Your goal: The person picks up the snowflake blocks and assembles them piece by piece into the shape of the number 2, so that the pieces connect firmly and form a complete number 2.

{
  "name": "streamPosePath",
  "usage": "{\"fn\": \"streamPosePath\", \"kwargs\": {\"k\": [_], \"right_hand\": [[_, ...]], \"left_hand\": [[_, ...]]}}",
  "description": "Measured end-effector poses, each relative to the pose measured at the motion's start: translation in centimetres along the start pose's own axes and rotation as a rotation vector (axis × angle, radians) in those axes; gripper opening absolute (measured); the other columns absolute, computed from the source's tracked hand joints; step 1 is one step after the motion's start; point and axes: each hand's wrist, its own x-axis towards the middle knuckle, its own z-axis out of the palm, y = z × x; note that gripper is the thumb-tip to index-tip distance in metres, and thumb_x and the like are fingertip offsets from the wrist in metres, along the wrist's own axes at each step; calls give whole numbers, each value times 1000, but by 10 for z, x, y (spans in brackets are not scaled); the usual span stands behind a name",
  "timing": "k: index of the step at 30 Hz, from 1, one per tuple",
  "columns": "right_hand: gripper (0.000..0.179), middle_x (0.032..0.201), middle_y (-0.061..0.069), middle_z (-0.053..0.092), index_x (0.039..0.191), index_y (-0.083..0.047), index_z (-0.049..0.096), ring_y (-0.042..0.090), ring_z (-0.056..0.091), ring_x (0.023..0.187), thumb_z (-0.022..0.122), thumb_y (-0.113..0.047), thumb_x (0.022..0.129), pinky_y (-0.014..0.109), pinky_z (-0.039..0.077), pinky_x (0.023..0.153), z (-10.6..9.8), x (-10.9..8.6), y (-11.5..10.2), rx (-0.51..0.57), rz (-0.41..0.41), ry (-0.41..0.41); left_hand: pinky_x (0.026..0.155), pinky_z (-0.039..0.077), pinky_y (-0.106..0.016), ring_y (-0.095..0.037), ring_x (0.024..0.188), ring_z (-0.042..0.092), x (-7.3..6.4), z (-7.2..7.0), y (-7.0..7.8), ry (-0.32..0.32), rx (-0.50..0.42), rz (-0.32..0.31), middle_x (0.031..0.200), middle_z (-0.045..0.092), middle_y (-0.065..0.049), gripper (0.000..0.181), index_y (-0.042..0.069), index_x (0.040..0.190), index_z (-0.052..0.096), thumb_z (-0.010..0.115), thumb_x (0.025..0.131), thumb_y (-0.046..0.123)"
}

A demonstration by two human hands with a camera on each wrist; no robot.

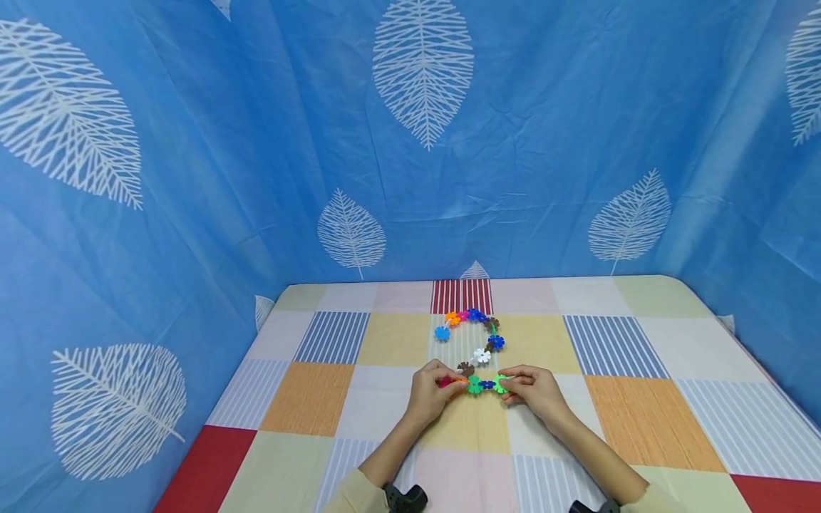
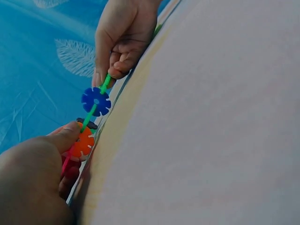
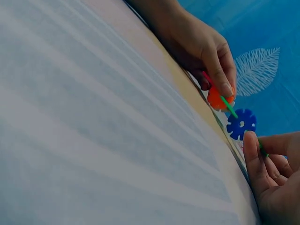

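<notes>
Notched plastic snowflake discs are joined edge to edge in a short row between the two hands. My left hand [image 1: 431, 392] pinches the row's left end at the orange disc [image 2: 84, 141], with a red disc [image 1: 444, 382] by its fingers. Thumb and fingers of my right hand [image 1: 537, 392] pinch the bright green disc [image 1: 500, 384] at the other end. Between the hands sit a green disc [image 1: 474, 385] and a dark blue disc [image 3: 241, 124]. A brown disc [image 1: 466, 368] shows just behind the row, close to the left fingertips.
Beyond the hands, a curved chain of discs lies on the patchwork tablecloth [image 1: 378, 342], running from a white disc [image 1: 482, 355] past a blue disc [image 1: 496, 342] round to a light blue disc [image 1: 442, 333]. A blue leaf-print curtain [image 1: 513, 142] surrounds the table's back and sides.
</notes>
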Motion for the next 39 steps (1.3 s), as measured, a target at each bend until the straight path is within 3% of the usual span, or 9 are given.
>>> {"fn": "streamPosePath", "kwargs": {"k": [7, 13, 18, 23, 27, 31, 34, 37, 39], "right_hand": [[31, 76, 19, 66, 111, 18, 54, 20, 65, 60, 60, 6, 83, 32, 55, 60, 6, 2, -1, 17, 24, -4], [29, 74, 20, 65, 109, 18, 54, 21, 65, 59, 60, 5, 84, 33, 55, 60, 7, 3, -3, -26, -9, -38], [27, 74, 17, 66, 108, 12, 60, 23, 64, 58, 62, -3, 86, 32, 55, 55, -4, 5, -7, -233, -119, -60], [27, 81, 6, 67, 108, 0, 65, 17, 61, 64, 64, -17, 87, 27, 50, 52, -34, 1, -14, -467, -285, -39], [30, 88, 0, 65, 108, -5, 67, 11, 56, 71, 67, -24, 84, 24, 47, 57, -66, -8, -13, -569, -363, -78], [36, 92, -2, 61, 109, -8, 68, 8, 50, 74, 72, -28, 79, 23, 42, 58, -91, -19, -6, -669, -369, -156], [36, 97, -1, 57, 108, -11, 69, 9, 48, 81, 74, -30, 77, 23, 41, 59, -99, -25, 0, -724, -421, -213], [31, 98, -2, 55, 102, -15, 70, 10, 48, 84, 74, -31, 75, 23, 41, 59, -100, -28, 3, -756, -496, -225], [27, 95, -5, 55, 97, -16, 69, 10, 48, 82, 75, -31, 75, 23, 41, 59, -100, -28, 3, -775, -499, -227]], "left_hand": [[52, 38, -15, -4, 65, 51, 0, 0, -1, 3, -18, 13, 72, 61, 3, 10, 8, 76, 75, 78, 72, 17], [51, 36, -14, -3, 64, 50, 0, -1, -1, 12, -2, 5, 71, 60, 5, 9, 10, 75, 75, 78, 72, 18], [51, 32, -12, -7, 63, 48, 0, -2, 0, -7, -6, -14, 72, 58, 3, 9, 10, 75, 75, 78, 73, 18], [51, 32, -13, -6, 64, 47, 1, -1, -1, -21, -6, -1, 73, 58, 4, 8, 10, 76, 75, 78, 73, 18], [51, 35, -15, -5, 65, 49, 2, -1, -1, -23, -8, 19, 74, 58, 4, 9, 10, 77, 75, 78, 73, 17], [53, 37, -15, -4, 69, 51, 2, -2, -1, -33, -12, 10, 75, 59, 5, 9, 11, 77, 75, 78, 73, 18], [54, 37, -15, -5, 69, 52, 1, -3, -1, -38, -14, 2, 76, 59, 4, 9, 11, 78, 75, 78, 74, 18], [53, 37, -15, -7, 68, 51, 1, -2, -1, -37, -10, 1, 76, 59, 3, 9, 11, 78, 74, 77, 74, 19], [54, 37, -15, -8, 69, 52, 1, -1, -1, -40, -10, -5, 77, 59, 3, 10, 10, 79, 74, 76, 75, 19]]}}
